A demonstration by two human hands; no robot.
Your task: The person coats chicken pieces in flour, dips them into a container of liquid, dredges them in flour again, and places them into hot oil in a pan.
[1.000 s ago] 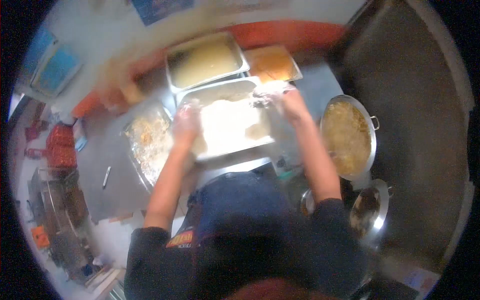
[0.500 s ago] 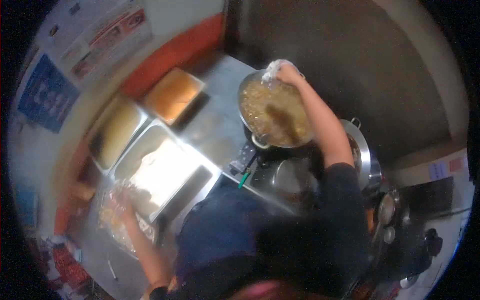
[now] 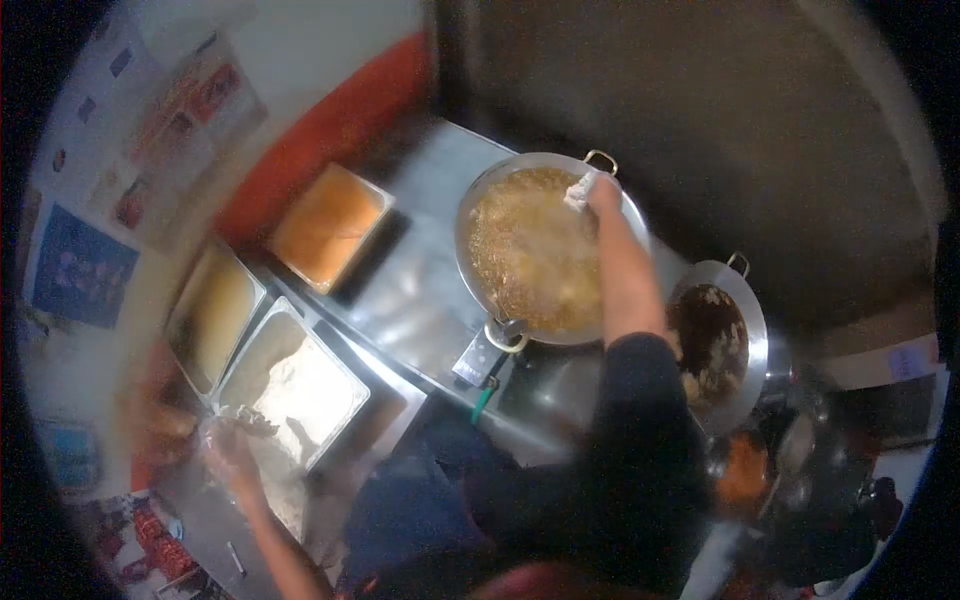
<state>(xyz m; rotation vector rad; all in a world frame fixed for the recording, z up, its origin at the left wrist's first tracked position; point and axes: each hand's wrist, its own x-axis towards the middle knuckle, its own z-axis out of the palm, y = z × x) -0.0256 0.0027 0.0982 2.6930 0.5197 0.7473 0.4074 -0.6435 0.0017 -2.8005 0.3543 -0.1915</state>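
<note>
My right hand point(image 3: 604, 195) reaches over the far side of a wide metal pan point(image 3: 470, 275) of bubbling golden oil point(image 3: 535, 250). Its fingers are closed around a white, flour-coated piece point(image 3: 579, 191), whose kind I cannot make out. My left hand point(image 3: 228, 452) is at the near left corner of a metal tray point(image 3: 345, 425) of white flour point(image 3: 312, 385). Clumpy, flour-covered matter point(image 3: 250, 420) shows at its fingertips; I cannot tell whether this is a held piece or caked fingers. Pale floury material lies beside that hand, partly hidden by the forearm.
A tray of orange liquid point(image 3: 325, 225) and a tray of yellowish liquid point(image 3: 212, 320) stand near the red wall band. Right of my arm is a second pan point(image 3: 750, 345) with dark contents. A green-handled tool point(image 3: 484, 400) lies by the first pan's near handle.
My view has shifted. My right hand stays over the oil pan, now nearer its right rim. The left hand has moved toward the flour tray's corner, and floury matter shows at its fingertips.
</note>
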